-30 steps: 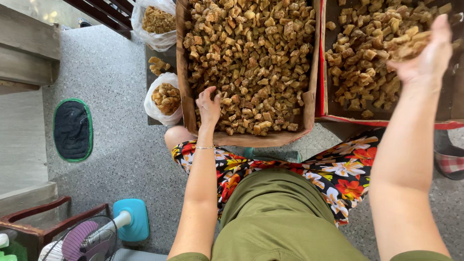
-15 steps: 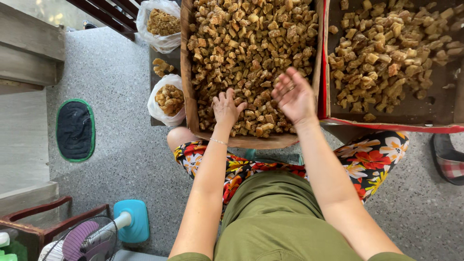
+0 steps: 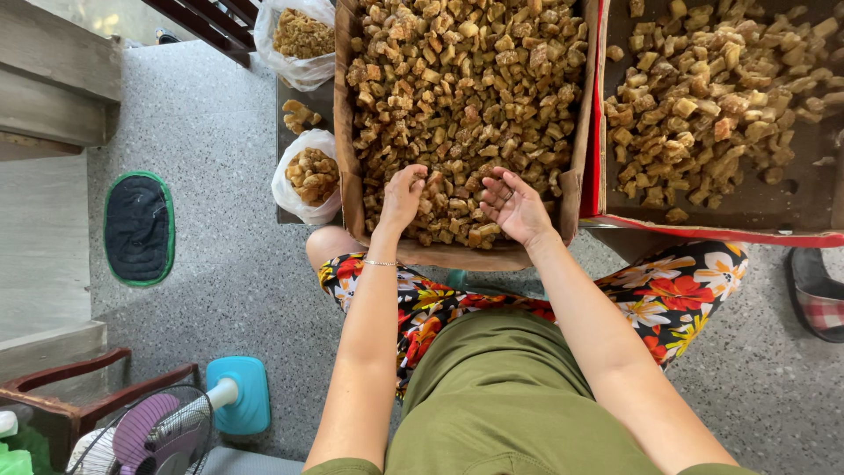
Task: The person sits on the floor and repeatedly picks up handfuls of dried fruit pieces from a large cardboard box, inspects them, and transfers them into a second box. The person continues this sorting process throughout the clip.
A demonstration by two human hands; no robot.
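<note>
A brown cardboard box (image 3: 347, 167) full of small golden-brown fried chunks (image 3: 466, 79) sits in front of my knees. My left hand (image 3: 403, 195) rests on the chunks at the box's near edge, fingers curled down into them. My right hand (image 3: 514, 204) lies just beside it, palm turned up and fingers apart, with nothing clearly held in it. A second box with a red rim (image 3: 703, 233) to the right holds a thinner layer of the same chunks (image 3: 712, 97).
Two clear plastic bags of chunks (image 3: 308, 176) (image 3: 299, 35) stand left of the brown box. A dark green-edged mat (image 3: 138, 229) lies on the grey floor. A small fan on a blue base (image 3: 167, 422) and a wooden chair frame (image 3: 70, 387) are at lower left; a checked slipper (image 3: 818, 290) at right.
My right hand came from over the red-rimmed box across to the near edge of the brown box, beside my left hand. My left hand stayed near the same edge.
</note>
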